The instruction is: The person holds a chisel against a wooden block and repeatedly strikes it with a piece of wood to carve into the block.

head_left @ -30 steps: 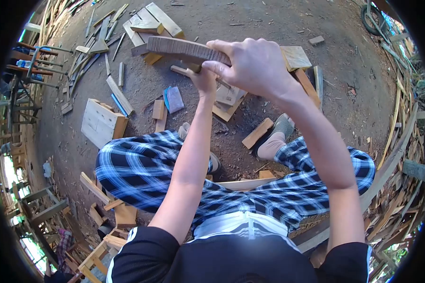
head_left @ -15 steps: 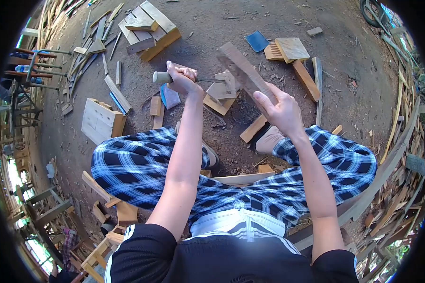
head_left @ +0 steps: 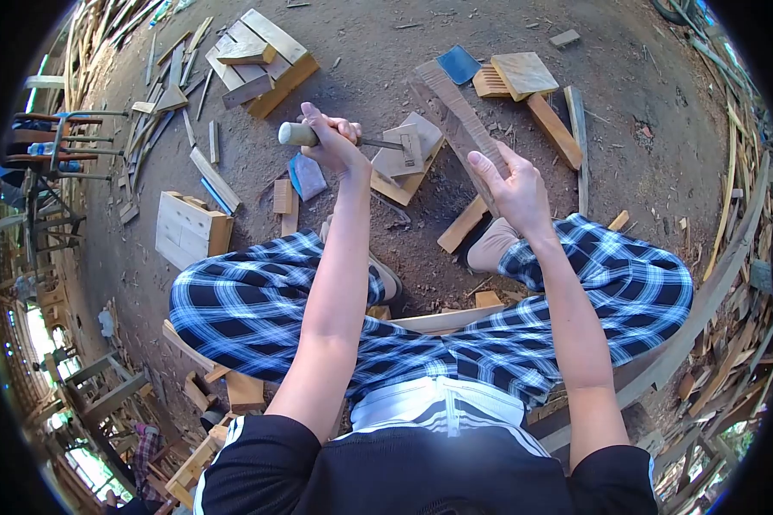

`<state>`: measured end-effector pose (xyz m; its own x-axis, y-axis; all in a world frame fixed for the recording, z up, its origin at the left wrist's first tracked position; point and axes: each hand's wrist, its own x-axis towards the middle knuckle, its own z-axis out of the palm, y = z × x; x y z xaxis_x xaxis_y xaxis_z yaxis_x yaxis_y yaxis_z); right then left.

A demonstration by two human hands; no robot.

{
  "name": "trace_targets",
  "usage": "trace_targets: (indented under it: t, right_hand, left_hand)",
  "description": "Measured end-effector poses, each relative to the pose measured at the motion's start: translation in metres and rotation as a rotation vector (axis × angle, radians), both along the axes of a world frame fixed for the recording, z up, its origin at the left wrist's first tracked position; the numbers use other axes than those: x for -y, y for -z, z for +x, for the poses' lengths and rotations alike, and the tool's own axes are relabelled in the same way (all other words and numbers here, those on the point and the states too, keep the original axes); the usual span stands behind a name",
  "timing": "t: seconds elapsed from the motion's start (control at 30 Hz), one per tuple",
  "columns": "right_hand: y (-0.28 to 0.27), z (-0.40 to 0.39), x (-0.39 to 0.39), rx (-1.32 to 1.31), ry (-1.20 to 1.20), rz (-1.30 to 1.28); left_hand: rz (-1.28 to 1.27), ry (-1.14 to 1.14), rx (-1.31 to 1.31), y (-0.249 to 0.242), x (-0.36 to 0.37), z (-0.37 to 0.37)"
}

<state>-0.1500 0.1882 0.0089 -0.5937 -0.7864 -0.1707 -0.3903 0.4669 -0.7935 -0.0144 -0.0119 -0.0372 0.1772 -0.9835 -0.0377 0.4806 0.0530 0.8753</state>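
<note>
left hand (head_left: 333, 142) clenched on chisel (head_left: 318, 136), right hand (head_left: 515, 190) grasping plank (head_left: 459, 120) at centre top; i'd set the edge next.

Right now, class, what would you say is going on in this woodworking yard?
A seated person in blue checked trousers holds a wooden-handled chisel in the left hand, its blade over a small pale wooden block. The right hand grips a long, flat grey wooden slat, tilted away. Offcuts lie scattered on the bare dirt ground.
</note>
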Motion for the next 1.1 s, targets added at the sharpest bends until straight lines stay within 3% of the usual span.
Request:
trace_targets:
  t: [0.23, 0.33, 0.47, 0.53, 0.57, 0.6, 0.67, 0.7, 0.8, 0.87, 0.93, 1.0, 1.07, 1.1]
  right_hand:
    - [0.001, 0.003, 0.006, -0.002, -0.023, -0.002]
    - [-0.022, 0.006, 0.021, 0.021, -0.047, -0.092]
    - [-0.085, 0.024, 0.054, -0.032, -0.175, -0.469]
    - [-0.108, 0.034, 0.07, -0.023, -0.243, -0.604]
    - [-0.112, 0.037, 0.076, -0.014, -0.307, -0.739]
    - [-0.113, 0.038, 0.081, -0.016, -0.31, -0.739]
    - [-0.112, 0.037, 0.089, -0.54, -0.431, -0.565]
    - [-0.111, 0.036, 0.092, -0.662, -0.521, -0.246]
    - [-0.115, 0.037, 0.099, -0.821, -0.513, -0.291]
    - [-0.12, 0.043, 0.095, -0.724, -0.496, -0.398]
    - [-0.123, 0.048, 0.092, -0.608, -0.356, -0.629]
    - [-0.111, 0.048, 0.09, -0.571, -0.356, -0.629]
    - [-0.097, 0.038, 0.09, -0.532, -0.478, -0.148]
    - [-0.101, 0.036, 0.089, -0.481, -0.49, -0.144]
  left_hand:
    - [-0.017, 0.019, -0.003, -0.002, -0.002, -0.002]
    - [-0.025, 0.022, 0.117, -0.006, -0.007, -0.011]
    - [-0.076, 0.019, 0.1, -0.006, -0.012, -0.019]
    - [-0.225, -0.033, 0.198, 0.002, -0.011, -0.022]
    - [0.04, 0.188, -0.363, 0.02, -0.002, -0.018]
    - [0.038, 0.187, -0.365, 0.034, 0.0, -0.017]
    - [-0.195, 0.093, -0.034, 0.053, -0.003, -0.02]
    - [-0.312, 0.041, 0.131, 0.055, -0.003, -0.022]
    - [-0.273, 0.117, 0.086, 0.019, -0.015, -0.021]
    - [-0.3, 0.013, 0.35, 0.026, -0.01, -0.018]
    - [-0.278, 0.028, 0.275, 0.031, -0.007, -0.016]
    - [-0.249, 0.078, 0.124, 0.037, 0.0, -0.013]
    - [-0.228, 0.147, -0.038, 0.043, 0.007, -0.011]
    - [-0.217, 0.184, -0.126, 0.041, 0.009, -0.011]
